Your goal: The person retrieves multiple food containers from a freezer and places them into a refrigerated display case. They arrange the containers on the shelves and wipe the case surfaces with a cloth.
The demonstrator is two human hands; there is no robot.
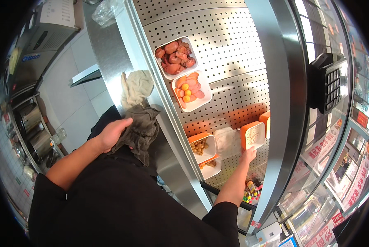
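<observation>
My left hand (pixel 115 134) holds a crumpled dark grey cloth (pixel 143 131) over the steel counter's edge. A pale cloth (pixel 138 85) lies bunched just beyond it. Inside the display case, my right hand (pixel 248 155) grips the near edge of an orange-and-white food container (pixel 244 137) with pale round pieces in it. Left of that container are clear plastic tubs or lids (pixel 226 143). Another orange container (pixel 265 123) shows partly beyond it. Two orange-and-white containers (pixel 212 151) with brown food stand near the case's left edge, one partly covering the other.
Farther along the perforated metal shelf (pixel 234 40) sit a white tray (pixel 205 103) of sliced sausage and yellow balls, and another tray (pixel 194 68) of reddish meat. The case's metal frame (pixel 277 108) and sliding track (pixel 172 120) border my reach. A plastic bag (pixel 105 12) lies on the counter.
</observation>
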